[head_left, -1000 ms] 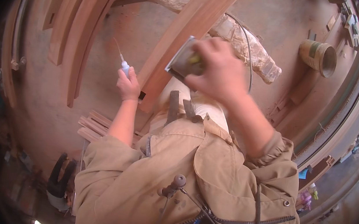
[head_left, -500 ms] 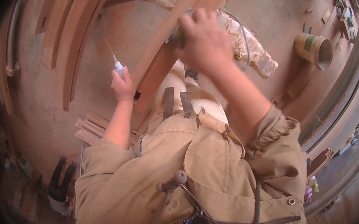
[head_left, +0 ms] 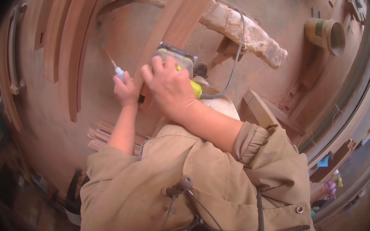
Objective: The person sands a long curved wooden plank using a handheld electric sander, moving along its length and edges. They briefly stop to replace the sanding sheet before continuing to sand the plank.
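Note:
My right hand [head_left: 168, 86] is closed over a yellow-green electric sander [head_left: 195, 88] with a dark plate at its front. The sander is over the near part of a long reddish wooden beam [head_left: 184, 17]; whether its pad touches the wood cannot be told. A grey cord [head_left: 238, 53] curves away from its back end. Just left of the beam's near end, my left hand [head_left: 126, 92] is closed round a small white bottle [head_left: 119, 73] with a long thin nozzle pointing away from me. A dark slot [head_left: 141, 98] shows in the beam end beside that hand.
A wrapped, padded support [head_left: 232, 23] lies crosswise beneath the beam. Several long boards [head_left: 74, 43] stand to the left, with short wooden strips [head_left: 100, 135] nearer me. At the right are a bucket [head_left: 317, 32] on its side and a wooden frame piece [head_left: 261, 108].
My right hand has drawn the sander back along the beam toward me and slightly left. The left hand with the bottle has barely shifted. My view has moved a little.

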`<state>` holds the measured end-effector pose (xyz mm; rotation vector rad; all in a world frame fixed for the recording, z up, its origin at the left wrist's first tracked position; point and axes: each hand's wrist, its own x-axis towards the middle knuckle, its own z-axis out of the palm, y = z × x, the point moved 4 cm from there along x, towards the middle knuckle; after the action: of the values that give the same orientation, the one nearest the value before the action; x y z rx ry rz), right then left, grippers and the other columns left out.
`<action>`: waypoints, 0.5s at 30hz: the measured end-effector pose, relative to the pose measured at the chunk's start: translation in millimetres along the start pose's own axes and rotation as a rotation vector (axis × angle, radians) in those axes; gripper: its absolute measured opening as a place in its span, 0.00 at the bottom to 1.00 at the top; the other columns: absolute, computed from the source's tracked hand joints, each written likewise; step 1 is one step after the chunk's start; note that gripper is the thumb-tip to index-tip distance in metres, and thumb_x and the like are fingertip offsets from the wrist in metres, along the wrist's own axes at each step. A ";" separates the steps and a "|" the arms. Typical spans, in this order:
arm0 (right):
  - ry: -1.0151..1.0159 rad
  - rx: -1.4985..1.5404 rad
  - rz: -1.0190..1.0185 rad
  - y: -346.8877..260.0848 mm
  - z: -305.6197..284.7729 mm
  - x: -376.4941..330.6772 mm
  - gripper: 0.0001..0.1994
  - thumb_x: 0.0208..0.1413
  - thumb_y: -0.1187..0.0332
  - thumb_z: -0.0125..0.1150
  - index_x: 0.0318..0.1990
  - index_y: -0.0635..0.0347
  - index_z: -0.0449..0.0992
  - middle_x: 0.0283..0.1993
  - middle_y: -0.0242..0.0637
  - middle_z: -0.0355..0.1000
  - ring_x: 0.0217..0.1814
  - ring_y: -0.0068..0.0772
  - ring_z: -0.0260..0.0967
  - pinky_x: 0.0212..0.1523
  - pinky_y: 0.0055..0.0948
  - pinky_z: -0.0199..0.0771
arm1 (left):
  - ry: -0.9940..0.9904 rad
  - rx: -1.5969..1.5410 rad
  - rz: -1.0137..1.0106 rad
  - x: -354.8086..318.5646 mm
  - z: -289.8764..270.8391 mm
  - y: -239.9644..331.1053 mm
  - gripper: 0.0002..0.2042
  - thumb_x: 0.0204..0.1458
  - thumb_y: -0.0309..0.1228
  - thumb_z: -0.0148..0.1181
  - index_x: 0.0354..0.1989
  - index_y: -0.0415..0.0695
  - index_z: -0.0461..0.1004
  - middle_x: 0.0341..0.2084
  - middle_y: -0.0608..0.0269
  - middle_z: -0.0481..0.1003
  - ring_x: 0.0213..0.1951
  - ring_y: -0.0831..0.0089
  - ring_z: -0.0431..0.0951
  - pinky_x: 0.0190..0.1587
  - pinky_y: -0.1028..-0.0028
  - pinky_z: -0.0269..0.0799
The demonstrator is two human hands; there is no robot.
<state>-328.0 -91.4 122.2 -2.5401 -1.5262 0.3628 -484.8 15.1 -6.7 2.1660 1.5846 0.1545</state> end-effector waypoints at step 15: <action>0.249 0.142 0.104 146.1 -65.3 92.9 0.13 0.39 0.68 0.60 0.36 0.60 0.72 0.40 0.47 0.67 0.46 0.47 0.66 0.44 0.40 0.72 | -0.018 -0.007 0.076 2.0 0.8 2.2 0.19 0.59 0.47 0.44 0.34 0.40 0.65 0.24 0.53 0.76 0.31 0.49 0.76 0.33 0.55 0.69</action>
<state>-143.9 -78.3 135.7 -2.4522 -1.2377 0.1531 -481.9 16.2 -6.8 2.2173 1.4904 0.1641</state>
